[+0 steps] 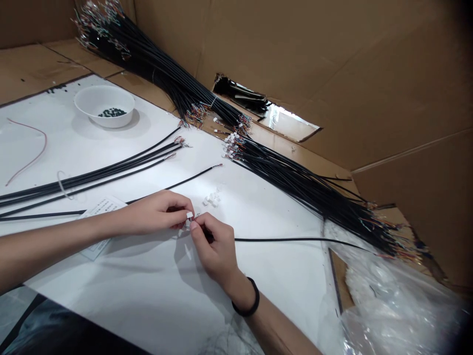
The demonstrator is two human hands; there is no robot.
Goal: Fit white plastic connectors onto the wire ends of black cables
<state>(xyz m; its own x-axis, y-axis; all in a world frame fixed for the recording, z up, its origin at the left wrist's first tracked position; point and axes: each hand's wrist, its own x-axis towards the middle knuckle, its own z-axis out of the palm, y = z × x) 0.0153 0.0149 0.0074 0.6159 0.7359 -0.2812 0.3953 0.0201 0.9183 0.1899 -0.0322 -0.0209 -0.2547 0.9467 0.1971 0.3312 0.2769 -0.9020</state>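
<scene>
here we go: my left grip (155,214) is pinched closed on a tiny white plastic connector (189,215), and my right grip (216,246) is closed on the fine wire end of a black cable (295,239). they meet above the white bench (258,286), steadying such small parts, with spare connectors (211,199) just beside, handy.

One head-worn view looks forward and down from above the near edge of the bench (121,296), close over the left hand (153,214) and right hand (216,246), facing across to the far right, where a cardboard wall (369,64) fills the upper frame.
</scene>
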